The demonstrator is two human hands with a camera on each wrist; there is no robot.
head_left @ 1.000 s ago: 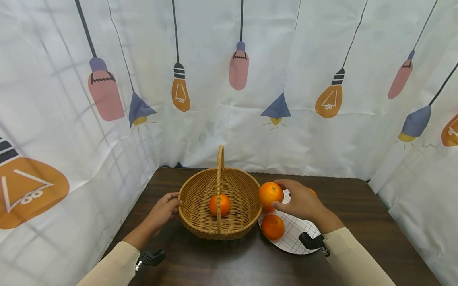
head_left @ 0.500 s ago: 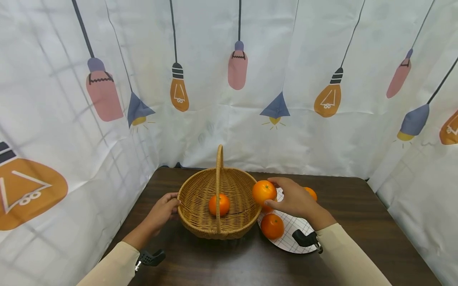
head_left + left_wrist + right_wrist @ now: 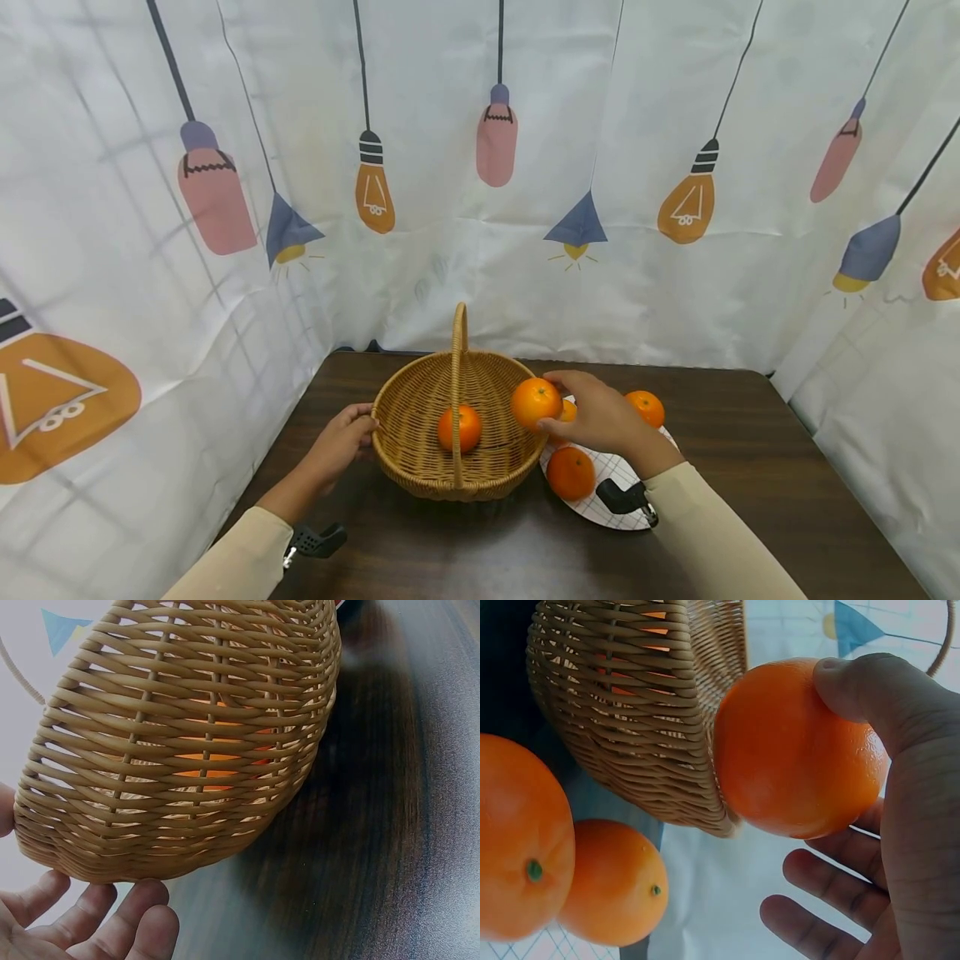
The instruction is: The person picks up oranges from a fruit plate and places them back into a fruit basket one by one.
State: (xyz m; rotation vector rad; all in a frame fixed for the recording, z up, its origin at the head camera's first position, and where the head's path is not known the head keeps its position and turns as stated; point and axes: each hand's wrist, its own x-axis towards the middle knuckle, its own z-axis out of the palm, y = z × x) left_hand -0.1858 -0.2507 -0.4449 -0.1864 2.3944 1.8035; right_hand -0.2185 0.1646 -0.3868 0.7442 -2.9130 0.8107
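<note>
A wicker basket [image 3: 495,467] with a tall arched handle stands on the table, one orange [image 3: 469,429] inside it. My left hand [image 3: 343,442] grips its left rim, thumb on one side and fingers on the other; the left wrist view shows the woven wall [image 3: 187,757] close up. In my right hand [image 3: 603,421] is another orange [image 3: 536,403], held between thumb and fingers at the basket's right rim. The right wrist view shows this held orange [image 3: 791,750] beside the rim, the lower fingers spread away from it.
Right of the basket lies a white checked plate [image 3: 611,517], partly under my right arm. Several oranges are on it, one at the front [image 3: 572,473] and one at the back right [image 3: 647,407]. A curtain printed with lamps [image 3: 420,292] hangs behind the dark table [image 3: 750,467].
My right hand has moved left with its orange, from above the plate to the basket's right rim. More of the plate's oranges now show. My left hand and the basket have stayed put.
</note>
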